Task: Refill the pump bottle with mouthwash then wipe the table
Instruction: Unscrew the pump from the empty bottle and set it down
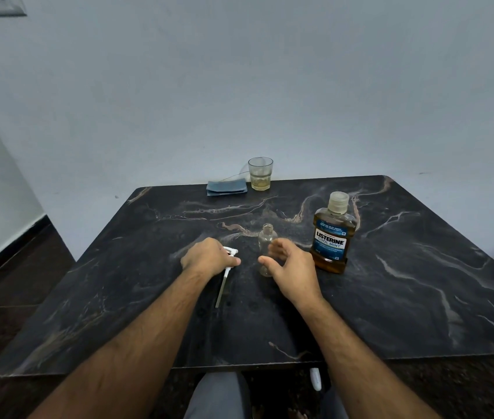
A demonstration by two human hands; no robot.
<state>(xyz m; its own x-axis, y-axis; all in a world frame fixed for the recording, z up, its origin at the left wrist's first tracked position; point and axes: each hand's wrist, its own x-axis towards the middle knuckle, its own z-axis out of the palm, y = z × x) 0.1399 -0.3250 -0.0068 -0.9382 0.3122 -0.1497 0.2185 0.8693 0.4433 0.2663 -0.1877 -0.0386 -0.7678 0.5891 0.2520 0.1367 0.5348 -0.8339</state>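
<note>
A small clear pump bottle stands open and empty in the middle of the dark marble table. Its white pump head with a long dip tube lies on the table to the left, and my left hand is closed around the pump head. My right hand hovers just right of the small bottle, fingers spread, not gripping it. A capped mouthwash bottle with amber liquid and a blue label stands to the right.
At the table's far edge, a folded blue cloth lies beside a glass holding a little yellowish liquid. A white wall rises directly behind the table. My knees are under the near edge.
</note>
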